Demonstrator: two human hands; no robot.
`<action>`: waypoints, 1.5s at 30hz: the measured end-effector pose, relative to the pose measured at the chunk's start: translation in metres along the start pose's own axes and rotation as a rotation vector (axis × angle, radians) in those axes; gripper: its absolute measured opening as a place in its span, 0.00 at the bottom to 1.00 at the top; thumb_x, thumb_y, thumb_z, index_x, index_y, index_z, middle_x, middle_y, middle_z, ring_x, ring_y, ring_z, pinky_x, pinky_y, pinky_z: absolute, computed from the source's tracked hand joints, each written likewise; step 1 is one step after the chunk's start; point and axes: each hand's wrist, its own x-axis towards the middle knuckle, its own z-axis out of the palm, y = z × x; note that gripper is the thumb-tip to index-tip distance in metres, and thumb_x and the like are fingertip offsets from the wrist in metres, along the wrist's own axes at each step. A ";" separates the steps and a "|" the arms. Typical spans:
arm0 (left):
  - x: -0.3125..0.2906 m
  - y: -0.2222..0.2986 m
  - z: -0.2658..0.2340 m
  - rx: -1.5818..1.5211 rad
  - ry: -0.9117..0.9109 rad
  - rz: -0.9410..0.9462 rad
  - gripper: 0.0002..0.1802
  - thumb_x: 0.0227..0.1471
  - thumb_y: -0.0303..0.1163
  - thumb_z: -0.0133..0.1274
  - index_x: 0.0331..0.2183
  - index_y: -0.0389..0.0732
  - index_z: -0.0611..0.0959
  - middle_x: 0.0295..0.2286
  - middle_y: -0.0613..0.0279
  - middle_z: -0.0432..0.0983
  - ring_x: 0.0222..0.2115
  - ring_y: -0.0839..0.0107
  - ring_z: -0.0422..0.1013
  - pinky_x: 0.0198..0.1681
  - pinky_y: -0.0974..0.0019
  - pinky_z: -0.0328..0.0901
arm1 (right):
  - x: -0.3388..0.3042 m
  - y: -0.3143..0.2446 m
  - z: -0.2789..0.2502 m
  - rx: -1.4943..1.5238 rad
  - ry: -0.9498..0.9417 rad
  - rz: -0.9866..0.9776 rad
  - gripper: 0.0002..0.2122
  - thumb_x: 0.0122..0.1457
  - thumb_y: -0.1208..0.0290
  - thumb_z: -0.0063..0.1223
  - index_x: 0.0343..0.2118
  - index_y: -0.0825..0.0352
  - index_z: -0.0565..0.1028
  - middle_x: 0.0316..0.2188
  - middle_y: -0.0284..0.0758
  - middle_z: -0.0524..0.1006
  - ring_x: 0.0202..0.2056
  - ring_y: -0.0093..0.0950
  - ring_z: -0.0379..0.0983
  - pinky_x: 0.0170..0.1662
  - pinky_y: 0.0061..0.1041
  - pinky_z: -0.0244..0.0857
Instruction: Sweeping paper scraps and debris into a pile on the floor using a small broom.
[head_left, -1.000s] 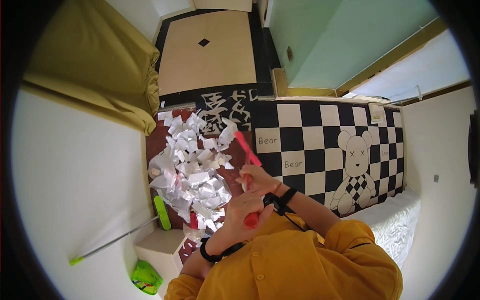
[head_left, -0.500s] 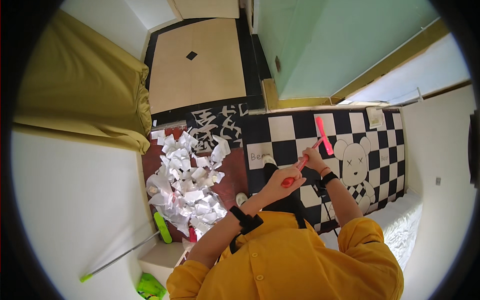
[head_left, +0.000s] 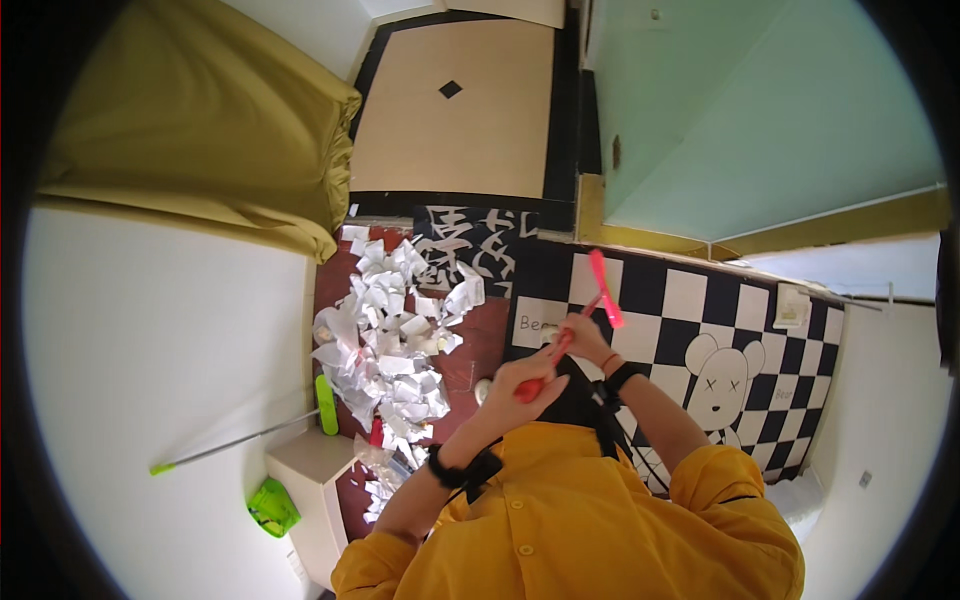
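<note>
My left hand (head_left: 522,390) is closed round the thick red end of a pink long-handled tool (head_left: 606,292). Farther along the same handle, my right hand (head_left: 585,338) grips it too. The tool has a narrow bar-shaped head set crosswise, like a broom or squeegee; I cannot tell which. That head is over the black-and-white checkered mat (head_left: 640,305). To the left, a heap of crumpled white paper (head_left: 400,330) is spread over the red floor (head_left: 470,345). A clear plastic bag (head_left: 338,335) lies at the heap's left edge.
A green-headed pole tool (head_left: 327,405) leans by the left wall. Below it stands a white cabinet (head_left: 300,460) with a bright green bag (head_left: 272,508) beside it. A mustard curtain (head_left: 200,110) hangs far left, and a glass partition (head_left: 760,120) borders the mat's far side.
My view has turned left. Both hands have swung left with the pink tool, and its head has moved from mid-mat toward the mat's left part, nearer the paper. Both grips stay closed.
</note>
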 end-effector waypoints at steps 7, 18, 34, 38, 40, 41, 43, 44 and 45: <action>-0.036 0.056 -0.029 0.206 0.277 -0.186 0.17 0.48 0.15 0.55 0.17 0.34 0.65 0.17 0.58 0.62 0.34 0.61 0.77 0.49 0.62 0.67 | 0.075 -0.094 0.093 0.320 -0.441 -0.048 0.13 0.45 0.61 0.65 0.22 0.63 0.73 0.23 0.37 0.74 0.29 0.41 0.74 0.32 0.37 0.66; -0.065 0.070 -0.080 0.086 0.415 0.070 0.17 0.47 0.16 0.57 0.16 0.35 0.66 0.15 0.54 0.60 0.33 0.51 0.76 0.48 0.53 0.69 | 0.130 -0.141 0.057 0.029 -0.456 -0.292 0.12 0.50 0.63 0.62 0.21 0.64 0.71 0.22 0.38 0.70 0.28 0.44 0.71 0.32 0.40 0.64; -0.107 -0.034 -0.162 0.069 0.665 0.015 0.15 0.46 0.22 0.58 0.18 0.35 0.68 0.20 0.50 0.65 0.33 0.46 0.71 0.47 0.58 0.65 | 0.194 -0.109 0.173 -0.006 -0.673 -0.332 0.13 0.48 0.71 0.64 0.20 0.67 0.68 0.20 0.37 0.67 0.23 0.35 0.67 0.27 0.30 0.60; -0.145 0.001 -0.183 0.161 0.709 -0.130 0.12 0.43 0.23 0.58 0.18 0.35 0.71 0.18 0.53 0.66 0.26 0.50 0.70 0.60 0.54 0.60 | 0.173 -0.159 0.229 0.173 -0.864 -0.309 0.11 0.49 0.71 0.62 0.20 0.67 0.69 0.21 0.36 0.68 0.23 0.32 0.65 0.28 0.30 0.60; -0.159 0.016 -0.196 0.211 0.688 -0.224 0.11 0.41 0.23 0.59 0.18 0.36 0.72 0.19 0.55 0.68 0.29 0.51 0.72 0.59 0.53 0.61 | 0.171 -0.180 0.244 0.210 -0.966 -0.306 0.11 0.49 0.74 0.63 0.20 0.67 0.68 0.21 0.36 0.69 0.23 0.32 0.66 0.29 0.30 0.60; -0.161 0.025 -0.197 0.208 0.629 -0.213 0.10 0.41 0.23 0.58 0.18 0.36 0.72 0.20 0.55 0.69 0.34 0.50 0.72 0.58 0.53 0.62 | 0.169 -0.190 0.249 0.140 -1.039 -0.287 0.12 0.48 0.75 0.63 0.20 0.67 0.68 0.21 0.36 0.69 0.23 0.31 0.66 0.29 0.29 0.61; -0.160 0.041 -0.197 0.242 0.526 -0.186 0.09 0.41 0.22 0.58 0.19 0.34 0.73 0.20 0.56 0.70 0.44 0.48 0.73 0.55 0.52 0.64 | 0.166 -0.212 0.251 0.334 -1.039 -0.323 0.12 0.47 0.78 0.64 0.20 0.67 0.68 0.22 0.36 0.70 0.24 0.32 0.66 0.30 0.29 0.62; -0.155 0.045 -0.200 0.256 0.548 -0.148 0.08 0.38 0.23 0.58 0.19 0.36 0.73 0.22 0.57 0.72 0.44 0.50 0.73 0.54 0.52 0.64 | 0.165 -0.224 0.250 0.394 -1.058 -0.335 0.12 0.46 0.79 0.64 0.20 0.67 0.68 0.22 0.36 0.70 0.24 0.32 0.67 0.30 0.29 0.62; -0.149 0.048 -0.201 0.274 0.583 -0.102 0.08 0.35 0.24 0.58 0.20 0.38 0.74 0.24 0.57 0.74 0.44 0.52 0.74 0.53 0.53 0.64 | 0.168 -0.236 0.250 0.402 -1.062 -0.357 0.13 0.49 0.75 0.63 0.20 0.68 0.66 0.20 0.38 0.67 0.23 0.35 0.66 0.29 0.32 0.62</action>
